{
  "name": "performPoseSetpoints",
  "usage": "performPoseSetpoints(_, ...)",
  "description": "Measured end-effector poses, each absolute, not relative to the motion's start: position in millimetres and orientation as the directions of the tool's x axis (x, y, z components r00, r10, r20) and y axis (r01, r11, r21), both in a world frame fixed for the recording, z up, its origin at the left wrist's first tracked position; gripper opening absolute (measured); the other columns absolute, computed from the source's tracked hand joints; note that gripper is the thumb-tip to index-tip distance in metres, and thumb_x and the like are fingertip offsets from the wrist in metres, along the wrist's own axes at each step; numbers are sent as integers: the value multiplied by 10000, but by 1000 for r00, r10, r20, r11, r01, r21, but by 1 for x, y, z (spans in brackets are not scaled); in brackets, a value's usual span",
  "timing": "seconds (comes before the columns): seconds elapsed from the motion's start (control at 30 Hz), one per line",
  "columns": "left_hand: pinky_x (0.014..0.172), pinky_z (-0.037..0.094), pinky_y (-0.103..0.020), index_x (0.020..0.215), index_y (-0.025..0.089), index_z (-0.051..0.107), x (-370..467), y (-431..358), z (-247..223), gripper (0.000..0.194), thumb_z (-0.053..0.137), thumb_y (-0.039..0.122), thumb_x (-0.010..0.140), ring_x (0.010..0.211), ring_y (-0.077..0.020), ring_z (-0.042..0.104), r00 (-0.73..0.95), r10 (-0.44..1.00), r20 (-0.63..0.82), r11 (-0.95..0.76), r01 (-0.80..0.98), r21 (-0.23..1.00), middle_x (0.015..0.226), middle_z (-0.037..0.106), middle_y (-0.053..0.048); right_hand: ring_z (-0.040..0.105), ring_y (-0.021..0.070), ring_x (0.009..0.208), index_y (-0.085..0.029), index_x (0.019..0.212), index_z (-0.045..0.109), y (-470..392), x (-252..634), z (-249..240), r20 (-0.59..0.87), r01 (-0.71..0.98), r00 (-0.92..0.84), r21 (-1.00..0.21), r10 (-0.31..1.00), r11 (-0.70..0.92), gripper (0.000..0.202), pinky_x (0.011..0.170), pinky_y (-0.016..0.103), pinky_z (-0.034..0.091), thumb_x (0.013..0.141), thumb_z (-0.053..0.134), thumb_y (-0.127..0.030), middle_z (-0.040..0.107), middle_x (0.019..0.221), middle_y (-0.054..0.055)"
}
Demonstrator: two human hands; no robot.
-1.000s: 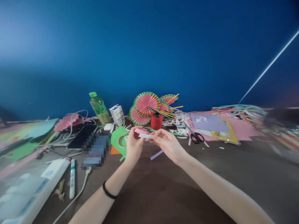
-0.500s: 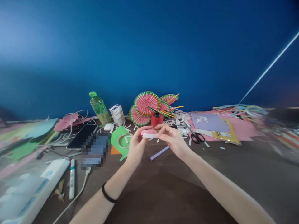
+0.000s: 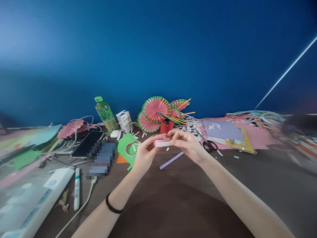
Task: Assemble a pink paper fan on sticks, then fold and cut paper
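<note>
Between my two hands is a small folded pink paper piece [image 3: 162, 143] with a white strip along its near edge. My left hand [image 3: 146, 152] pinches its left end, thumb below and fingers on top. At the other end, the bent fingers of my right hand [image 3: 187, 143] are closed on it. My fingertips cover part of the piece. Just behind stands a red thread spool [image 3: 166, 127], and round pleated paper fans [image 3: 156, 110] lean against the wall. A green paper sheet [image 3: 123, 145] with a tape roll [image 3: 127, 150] lies left of my left hand.
Black-handled scissors [image 3: 210, 146] and a purple sheet [image 3: 223, 129] lie at the right. A purple strip [image 3: 170, 161] is under my hands. A green-capped bottle [image 3: 105, 114], white box [image 3: 124, 121], phone [image 3: 86, 144], marker [image 3: 77, 190] and power strip [image 3: 37, 208] are leftward.
Both hands have shifted slightly right with the pink paper piece, and my right fingers are a little more curled. Things on the table stay put.
</note>
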State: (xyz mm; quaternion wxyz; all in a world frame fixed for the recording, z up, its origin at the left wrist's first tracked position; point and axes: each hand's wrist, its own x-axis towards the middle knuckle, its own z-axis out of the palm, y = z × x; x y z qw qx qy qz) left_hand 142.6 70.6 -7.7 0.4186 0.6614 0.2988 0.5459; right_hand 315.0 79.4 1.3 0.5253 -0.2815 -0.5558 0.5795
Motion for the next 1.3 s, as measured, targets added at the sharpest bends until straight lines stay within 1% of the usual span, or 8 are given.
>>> performPoseSetpoints(0.2, 831, 481, -282, 990, 197, 661, 142, 69, -5, 211, 600, 223, 791, 987, -191, 601, 251, 831, 496, -498, -59, 865, 1042, 669, -62, 550, 165, 914, -169, 588, 588, 79, 316, 3, 269, -274, -280, -943, 922, 192, 165, 799, 298, 403, 662, 716, -243, 577, 946, 20)
performPoseSetpoints(0.57, 830, 491, -315, 957, 184, 671, 145, 63, 1, 193, 608, 220, 777, 1042, -229, 577, 249, 844, 475, -484, -25, 875, 1084, 652, -84, 557, 171, 913, -173, 594, 568, 76, 317, 5, 289, -231, -252, -945, 924, 232, 170, 814, 314, 410, 668, 705, -241, 588, 928, 21)
performPoseSetpoints(0.73, 881, 471, -330, 974, 188, 668, 145, 63, 1, 201, 601, 194, 785, 1096, -234, 549, 254, 837, 485, -498, -16, 867, 1117, 639, -82, 563, 172, 901, -173, 587, 553, 75, 316, 7, 285, -234, -246, -945, 927, 228, 177, 788, 311, 424, 666, 700, -230, 591, 925, 23)
performPoseSetpoints(0.93, 895, 465, -330, 969, 208, 672, 145, 63, 0, 202, 610, 185, 779, 1098, -227, 553, 264, 816, 514, -525, -34, 851, 1109, 647, -67, 569, 184, 907, -174, 607, 550, 75, 316, 6, 285, -222, -240, -947, 928, 233, 175, 778, 322, 441, 664, 700, -243, 581, 936, 29)
performPoseSetpoints(1.3, 907, 453, -358, 977, 198, 671, 145, 63, -1, 206, 608, 207, 781, 1102, -238, 547, 265, 817, 512, -524, -28, 851, 1126, 636, -84, 564, 172, 882, -176, 599, 537, 74, 315, 6, 314, -184, -205, -943, 927, 278, 184, 780, 319, 447, 671, 692, -243, 580, 910, 27)
